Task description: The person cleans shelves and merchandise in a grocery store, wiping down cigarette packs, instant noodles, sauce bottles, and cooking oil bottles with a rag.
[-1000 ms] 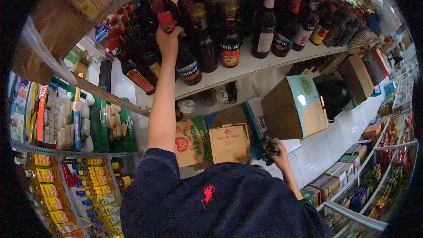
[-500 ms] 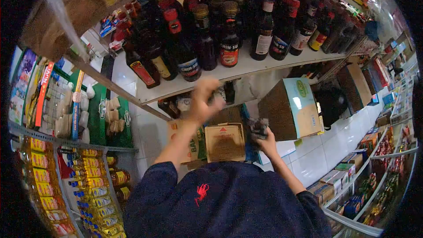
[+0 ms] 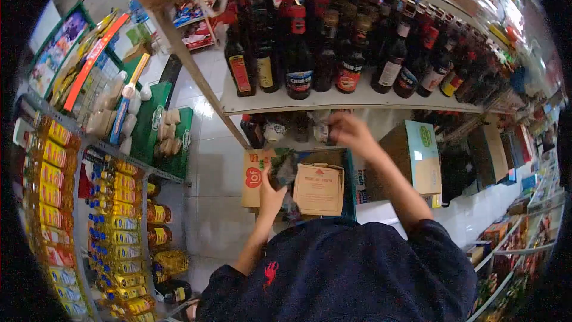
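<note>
My left hand (image 3: 273, 193) is closed around a crumpled dark grey cloth (image 3: 283, 169), held above the left edge of the cardboard boxes. Under the shelf edge, my right hand (image 3: 356, 136) reaches in with its fingers bent, right beside a dark bottle with a pale label (image 3: 322, 129). Blur hides whether those fingers grip the bottle. To its left on the lower level is a round white patterned container (image 3: 274, 132). A brown carton with a red arrow (image 3: 319, 189) lies below my hands.
Dark sauce bottles (image 3: 299, 59) crowd the white shelf (image 3: 268, 104) above my hands. A tall open carton (image 3: 424, 158) stands at right. Yellow oil bottles (image 3: 126, 223) line the rack at left. Tiled floor (image 3: 205, 203) shows between.
The cloth has passed from my right hand to my left, which has come down. My right hand has moved up to the lower-level bottles. The view has shifted left.
</note>
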### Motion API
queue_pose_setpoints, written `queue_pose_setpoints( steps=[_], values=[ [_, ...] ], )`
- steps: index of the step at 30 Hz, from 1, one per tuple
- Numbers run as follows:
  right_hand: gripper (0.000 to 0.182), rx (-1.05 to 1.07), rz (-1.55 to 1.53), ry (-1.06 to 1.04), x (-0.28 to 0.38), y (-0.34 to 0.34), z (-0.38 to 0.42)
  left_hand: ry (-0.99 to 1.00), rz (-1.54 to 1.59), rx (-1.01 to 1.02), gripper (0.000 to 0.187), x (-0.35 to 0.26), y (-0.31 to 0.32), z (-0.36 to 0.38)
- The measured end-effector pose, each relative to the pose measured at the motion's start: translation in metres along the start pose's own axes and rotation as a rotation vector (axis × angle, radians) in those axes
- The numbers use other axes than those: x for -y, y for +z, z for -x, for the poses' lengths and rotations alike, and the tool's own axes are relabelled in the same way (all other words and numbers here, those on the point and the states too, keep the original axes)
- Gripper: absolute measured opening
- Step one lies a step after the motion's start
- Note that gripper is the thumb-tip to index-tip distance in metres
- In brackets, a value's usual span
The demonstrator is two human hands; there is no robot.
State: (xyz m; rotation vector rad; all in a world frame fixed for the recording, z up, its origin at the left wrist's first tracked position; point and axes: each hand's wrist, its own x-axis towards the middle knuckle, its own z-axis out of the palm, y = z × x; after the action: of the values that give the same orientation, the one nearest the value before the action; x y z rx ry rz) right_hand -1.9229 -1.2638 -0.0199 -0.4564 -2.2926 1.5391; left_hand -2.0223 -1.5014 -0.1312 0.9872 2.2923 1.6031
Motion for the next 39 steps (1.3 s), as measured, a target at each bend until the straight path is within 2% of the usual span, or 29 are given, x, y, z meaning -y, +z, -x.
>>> queue_pose_setpoints(
  steps=[1,2,3,4,5,6,7,8,10,14,16,18,22,24,28,30,31,33,35,37,39],
  values=[
    [0.038,-0.082,0.018,-0.084,-0.009,-0.014,-0.02,-0.115,-0.028,-0.024,0.065,0.019,-0.004,0.009],
    [0.038,-0.236,0.02,-0.269,0.009,-0.021,-0.034,-0.233,-0.056,-0.047,0.058,0.03,-0.008,0.018],
    [0.039,-0.282,-0.103,-0.298,0.002,-0.035,-0.058,-0.241,-0.056,-0.062,0.058,0.029,-0.016,0.027],
    [0.041,-0.372,0.089,-0.356,0.004,-0.05,-0.082,-0.265,0.022,-0.093,0.052,0.022,-0.025,0.035],
    [0.044,-0.419,0.02,-0.328,0.018,-0.057,-0.098,-0.287,0.1,-0.124,0.047,0.02,-0.032,0.043],
    [0.046,-0.533,0.316,-0.491,0.022,-0.067,-0.12,-0.293,0.098,-0.136,0.047,0.022,-0.036,0.051],
    [0.049,-0.574,0.255,-0.405,0.04,-0.064,-0.128,-0.359,0.127,-0.149,0.045,0.025,-0.04,0.06],
    [0.049,-0.565,0.251,-0.408,0.04,-0.066,-0.145,-0.424,0.157,-0.161,0.044,0.029,-0.045,0.069],
    [0.054,-0.738,0.554,-0.563,0.032,-0.072,-0.183,-0.421,0.165,-0.172,0.041,0.046,-0.048,0.088],
    [0.059,-0.675,0.302,-0.47,0.037,-0.064,-0.213,-0.361,0.272,-0.352,0.036,0.038,-0.054,0.103],
    [0.063,-0.685,0.234,-0.222,0.045,-0.06,-0.216,-0.329,0.289,-0.416,0.035,0.038,-0.057,0.109],
    [0.063,-0.711,0.257,-0.24,0.02,-0.065,-0.235,-0.426,0.335,-0.324,0.038,0.042,-0.061,0.114],
    [0.064,-0.758,0.278,-0.243,0.038,-0.054,-0.213,-0.471,0.332,-0.3,0.044,0.031,-0.064,0.118],
    [0.064,-0.726,0.264,-0.262,0.024,-0.063,-0.224,-0.435,0.407,-0.432,0.05,0.036,-0.059,0.12],
    [0.063,-0.653,0.125,-0.372,-0.005,-0.074,-0.244,-0.428,0.454,-0.517,0.057,0.054,-0.056,0.123],
    [0.061,-0.653,0.026,-0.348,0.014,-0.062,-0.222,-0.504,0.397,-0.603,0.057,0.055,-0.054,0.12],
    [0.059,-0.646,-0.072,-0.328,0.024,-0.056,-0.21,-0.504,0.396,-0.598,0.057,0.044,-0.056,0.116],
    [0.054,-0.647,-0.117,-0.37,0.027,-0.053,-0.201,-0.447,0.416,-0.426,0.055,0.014,-0.063,0.106],
    [0.049,-0.643,-0.162,-0.413,0.022,-0.053,-0.196,-0.454,0.423,-0.405,0.05,0.017,-0.06,0.105],
    [0.038,-0.548,-0.199,-0.386,0.019,-0.055,-0.193,-0.453,0.432,-0.385,0.046,0.021,-0.06,0.103],
    [0.032,-0.553,-0.179,-0.396,0.02,-0.056,-0.184,-0.399,-0.004,-0.345,0.039,0.025,-0.061,0.102]
  ],
)
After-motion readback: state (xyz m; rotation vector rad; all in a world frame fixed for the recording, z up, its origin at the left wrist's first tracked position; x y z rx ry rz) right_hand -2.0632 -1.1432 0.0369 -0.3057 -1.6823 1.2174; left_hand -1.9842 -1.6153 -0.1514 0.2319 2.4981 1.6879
